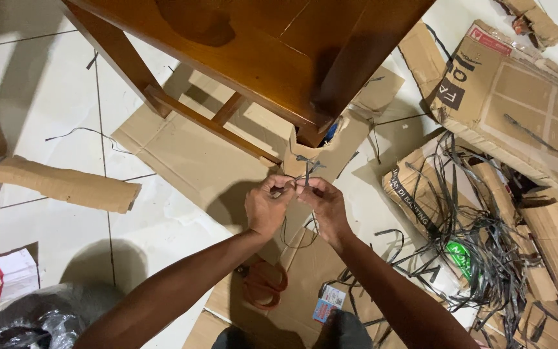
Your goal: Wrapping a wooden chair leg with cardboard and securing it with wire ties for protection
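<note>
My left hand (267, 205) and my right hand (323, 203) meet in the middle, each pinching a thin black plastic strap (307, 169). The strap is knotted around a piece of cardboard (330, 150) wrapped on the lower leg of a brown wooden table (253, 45). A loose loop of the strap (298, 238) hangs below my hands. Fingers of both hands are closed on the strap ends just under the knot.
Flattened cardboard (188, 152) lies on the white tiled floor under the table. A tangle of black straps (479, 239) and torn boxes (518, 97) sits at right. A cardboard roll (66, 184) lies left, orange-handled scissors (265, 284) below my arms, a black bag (27, 323) bottom left.
</note>
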